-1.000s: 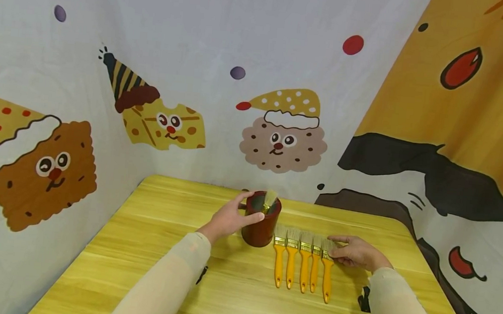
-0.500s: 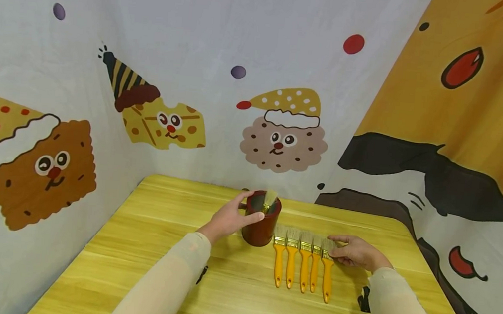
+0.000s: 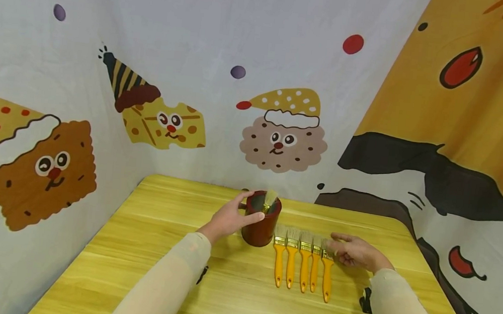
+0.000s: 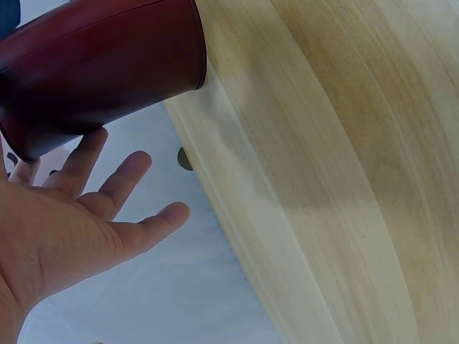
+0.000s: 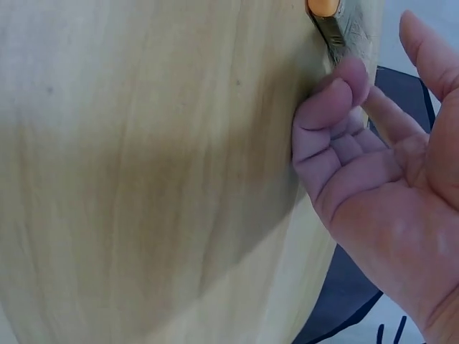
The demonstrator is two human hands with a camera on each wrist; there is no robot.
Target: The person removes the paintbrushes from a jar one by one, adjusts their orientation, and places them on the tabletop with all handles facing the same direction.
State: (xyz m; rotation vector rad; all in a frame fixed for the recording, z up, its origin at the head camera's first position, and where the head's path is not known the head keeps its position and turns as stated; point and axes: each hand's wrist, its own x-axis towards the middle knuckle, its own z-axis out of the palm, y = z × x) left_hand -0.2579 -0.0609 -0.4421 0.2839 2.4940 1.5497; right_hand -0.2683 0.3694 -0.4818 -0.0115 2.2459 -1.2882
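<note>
A dark red cup (image 3: 259,233) stands on the table, one paintbrush (image 3: 270,198) in it with its pale bristles up. My left hand (image 3: 230,218) holds the cup near its rim, thumb on the front and fingers on the left side. In the left wrist view some fingers stand away from the cup wall. Several yellow-handled paintbrushes (image 3: 304,271) lie in a row right of the cup, bristles toward the back. At the rightmost paintbrush (image 3: 327,281) is my right hand (image 3: 355,251), thumb apart from its loosely bent fingers, beside the bristles and partly covering them.
The wood-grain table (image 3: 160,219) reaches back to a white cloth wall (image 3: 200,23) printed with cartoon food. A small black object (image 3: 365,300) shows by the right sleeve, and another dark object (image 3: 202,275) beside the left sleeve.
My right hand has shifted slightly right and its thumb has come off the rightmost paintbrush. The left hand, the cup and the other paintbrushes look unmoved.
</note>
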